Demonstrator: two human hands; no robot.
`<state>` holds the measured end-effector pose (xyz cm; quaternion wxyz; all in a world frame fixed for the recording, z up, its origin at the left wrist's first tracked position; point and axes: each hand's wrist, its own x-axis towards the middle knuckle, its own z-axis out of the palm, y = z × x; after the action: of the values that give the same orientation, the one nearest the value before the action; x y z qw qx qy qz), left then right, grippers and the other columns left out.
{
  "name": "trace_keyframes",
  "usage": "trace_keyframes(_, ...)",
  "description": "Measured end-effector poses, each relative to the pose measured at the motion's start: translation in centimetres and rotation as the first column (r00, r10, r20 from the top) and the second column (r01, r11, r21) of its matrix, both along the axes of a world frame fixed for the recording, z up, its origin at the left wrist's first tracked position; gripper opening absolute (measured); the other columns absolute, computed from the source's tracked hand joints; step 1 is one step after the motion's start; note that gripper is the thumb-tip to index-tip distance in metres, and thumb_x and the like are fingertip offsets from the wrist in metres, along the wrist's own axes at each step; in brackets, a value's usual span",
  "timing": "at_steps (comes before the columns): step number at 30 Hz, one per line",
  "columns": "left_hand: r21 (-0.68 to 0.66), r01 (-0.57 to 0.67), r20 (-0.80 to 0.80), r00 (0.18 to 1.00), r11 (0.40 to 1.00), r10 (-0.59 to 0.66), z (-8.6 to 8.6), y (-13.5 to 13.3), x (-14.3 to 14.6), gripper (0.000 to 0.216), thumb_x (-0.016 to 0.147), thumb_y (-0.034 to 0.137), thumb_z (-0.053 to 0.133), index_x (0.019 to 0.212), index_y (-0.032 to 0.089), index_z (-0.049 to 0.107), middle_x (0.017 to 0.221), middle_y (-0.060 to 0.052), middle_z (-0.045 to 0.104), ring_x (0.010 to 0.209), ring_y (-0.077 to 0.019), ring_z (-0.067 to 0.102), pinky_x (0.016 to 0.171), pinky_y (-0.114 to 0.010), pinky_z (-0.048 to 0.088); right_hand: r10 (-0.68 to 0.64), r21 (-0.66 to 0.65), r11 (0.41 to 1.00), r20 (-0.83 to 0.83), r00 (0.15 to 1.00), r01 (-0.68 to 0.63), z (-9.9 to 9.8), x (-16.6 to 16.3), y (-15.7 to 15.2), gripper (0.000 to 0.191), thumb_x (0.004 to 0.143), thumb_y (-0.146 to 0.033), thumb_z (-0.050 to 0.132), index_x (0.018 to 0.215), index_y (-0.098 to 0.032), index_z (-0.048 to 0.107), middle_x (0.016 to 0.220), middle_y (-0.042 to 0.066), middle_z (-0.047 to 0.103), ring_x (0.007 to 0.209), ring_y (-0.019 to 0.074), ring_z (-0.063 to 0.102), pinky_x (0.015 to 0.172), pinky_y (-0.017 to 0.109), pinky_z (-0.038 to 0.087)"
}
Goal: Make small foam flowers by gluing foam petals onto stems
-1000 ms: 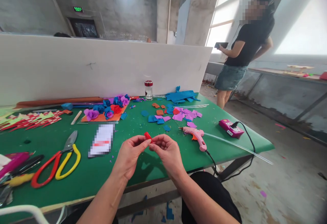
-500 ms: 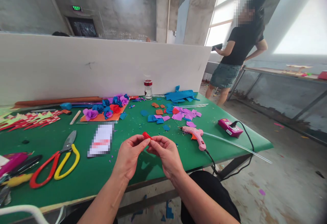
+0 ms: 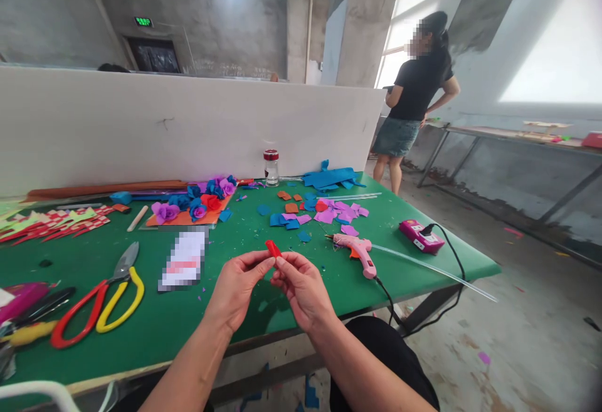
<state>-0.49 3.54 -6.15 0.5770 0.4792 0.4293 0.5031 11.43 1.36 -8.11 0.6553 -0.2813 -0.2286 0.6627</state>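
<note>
Red paper point(image 3: 272, 248) btwn hands point(image 3: 239, 288) point(image 3: 305, 288), bkgd sign point(image 3: 143, 21) reads "EXIT".

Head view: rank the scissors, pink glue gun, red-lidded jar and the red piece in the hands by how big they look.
Largest to smallest:
1. scissors
2. pink glue gun
3. red-lidded jar
4. red piece, judged by its visible part; some is hidden
</note>
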Motion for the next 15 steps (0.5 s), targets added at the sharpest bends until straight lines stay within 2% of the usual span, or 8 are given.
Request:
trace_keyframes(10,-0.006,-0.129,0.045,0.991,0.992,0.129,-0.5,-0.1,1.1,0.031,0.051,0.034,0.086,0.074,0.014,0.076,0.075,-0.007,0.073,0.068,-0.0154,0.059,0.065,-0.025,0.045,-0.056,0.009,0.998,0.066,0.996,0.056,-0.2,0.1,0.0,0.028,0.057,-0.031,0.085,0.072,-0.015,0.068,0.058,-0.002,0.063,0.052,0.0088,0.056,0.056,0.021,0.048)
trace_keyframes(15,-0.014,-0.164,0.100,0.981,0.986,0.165,-0.3,-0.5,1.7,0.028,0.050,0.032,0.086,0.068,0.014,0.074,0.068,-0.004,0.069,0.062,-0.0120,0.054,0.062,-0.023,0.042,-0.199,0.148,0.975,0.248,0.948,0.166,-0.4,0.1,0.1,0.019,0.066,-0.031,0.078,0.073,-0.016,0.070,0.061,-0.001,0.066,0.057,0.0106,0.059,0.062,0.023,0.050)
